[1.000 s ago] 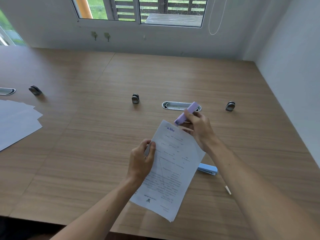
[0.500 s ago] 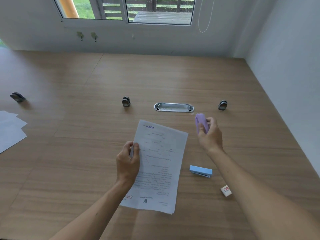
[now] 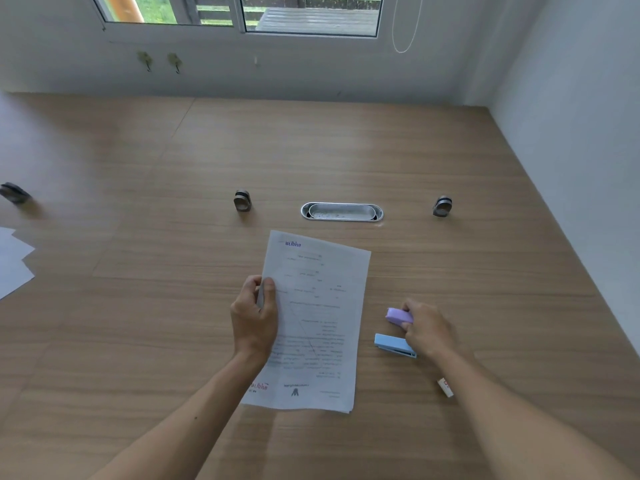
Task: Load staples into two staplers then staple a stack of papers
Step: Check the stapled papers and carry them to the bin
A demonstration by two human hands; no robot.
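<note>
The stack of papers sits near the middle of the wooden table, printed side up with its text upside down to the viewer, and its far end looks slightly raised off the surface. The left hand pinches the stack's left edge, thumb on top and fingers curled beneath. Just right of the stack, the right hand is closed around the purple stapler, low over the table; whether it touches the wood cannot be told. Just on the near side of it lies the blue stapler, flat on the table and partly covered by the right hand. Toward the near right, a small white staple box with red marking lies beside the right forearm. Beyond the stack an oval metal cable port is set into the table, flanked by two small metal fittings. Loose white sheets lie at the left edge.
</note>
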